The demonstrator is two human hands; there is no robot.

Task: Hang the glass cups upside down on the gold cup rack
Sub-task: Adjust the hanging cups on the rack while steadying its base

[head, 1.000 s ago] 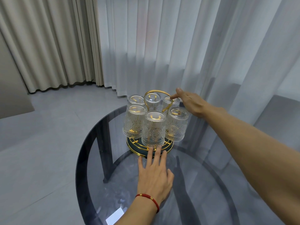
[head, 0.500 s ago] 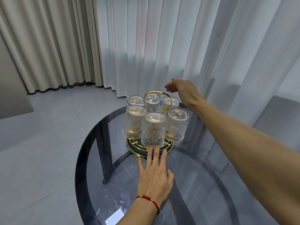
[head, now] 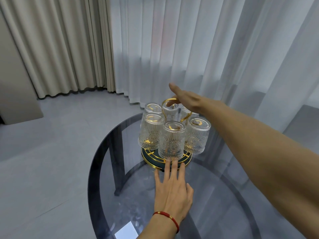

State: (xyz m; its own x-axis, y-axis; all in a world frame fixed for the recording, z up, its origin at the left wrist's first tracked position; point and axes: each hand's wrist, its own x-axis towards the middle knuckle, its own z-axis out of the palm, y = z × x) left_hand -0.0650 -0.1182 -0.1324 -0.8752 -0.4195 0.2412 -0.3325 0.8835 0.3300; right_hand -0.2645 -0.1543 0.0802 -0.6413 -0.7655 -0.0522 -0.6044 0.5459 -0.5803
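Gold cup rack [head: 166, 157], on the round glass surface [head: 120, 195]: six glass cups [head: 170, 142] counted, all inverted on its prongs, ringed around the looped gold handle [head: 170, 100]. Your left hand [head: 172, 192] lies flat on the surface just in front of the rack's base, fingers [head: 173, 168] spread and touching the base rim, holding nothing. Your right hand [head: 185, 99] hovers just above the handle, fingers extended and loose, gripping nothing. No cup lies off the rack on the visible surface. Step in hand: by appearance, hanging is finished and you are checking. Next move, if any: confirm each cup sits fully seated before letting the rack go.
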